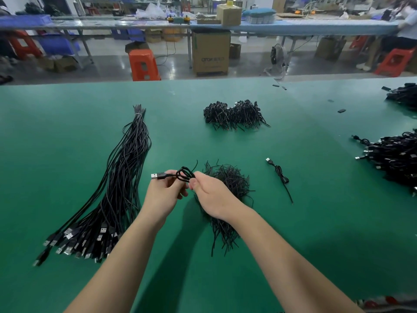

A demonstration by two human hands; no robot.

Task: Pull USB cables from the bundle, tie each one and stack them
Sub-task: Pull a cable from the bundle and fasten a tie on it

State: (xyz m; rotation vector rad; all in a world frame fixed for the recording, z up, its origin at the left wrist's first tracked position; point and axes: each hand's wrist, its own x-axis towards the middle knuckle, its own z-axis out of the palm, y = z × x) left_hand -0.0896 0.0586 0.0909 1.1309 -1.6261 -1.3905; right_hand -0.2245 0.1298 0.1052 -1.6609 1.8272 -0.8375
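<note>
Both hands, left [163, 192] and right [212, 195], pinch a coiled USB cable [178, 175] above the green counter [293, 222]. Beyond the counter's far edge stand orange stools [143, 64] and cardboard boxes [211, 53].

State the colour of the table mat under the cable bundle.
Green table mat; the head view shows it best.

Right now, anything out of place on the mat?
One tied cable lies alone right of the hands, apart from the stacked pile at the right edge. A few small black bits are scattered farther back.
</note>
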